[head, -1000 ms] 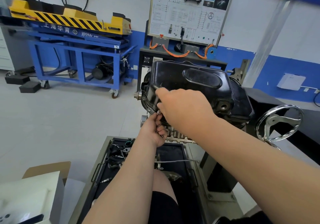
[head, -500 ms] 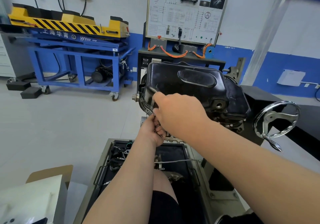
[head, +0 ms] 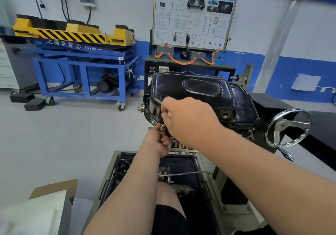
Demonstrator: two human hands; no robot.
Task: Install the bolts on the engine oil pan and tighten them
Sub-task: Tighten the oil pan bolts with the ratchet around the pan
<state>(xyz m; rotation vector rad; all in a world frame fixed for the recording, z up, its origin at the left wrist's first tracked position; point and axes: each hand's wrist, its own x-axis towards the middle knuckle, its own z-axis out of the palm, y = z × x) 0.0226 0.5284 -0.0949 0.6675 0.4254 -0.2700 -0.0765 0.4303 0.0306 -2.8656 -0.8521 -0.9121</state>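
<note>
- The black engine oil pan (head: 200, 96) sits on the engine on a stand, its underside facing the person, beside a chrome handwheel (head: 289, 127).
- The left hand (head: 160, 142), just below the pan's lower-left flange, has its grip closed round several small bolts (head: 162, 126).
- The right hand (head: 190, 120) curls its fingers at that same flange; whether its grip holds a bolt is hidden.
- Below, the parts tray (head: 111, 169) holds dark loose fittings and a thin metal rod (head: 181, 174).
- A cardboard box (head: 60, 185) holds white foam (head: 32, 214).
</note>
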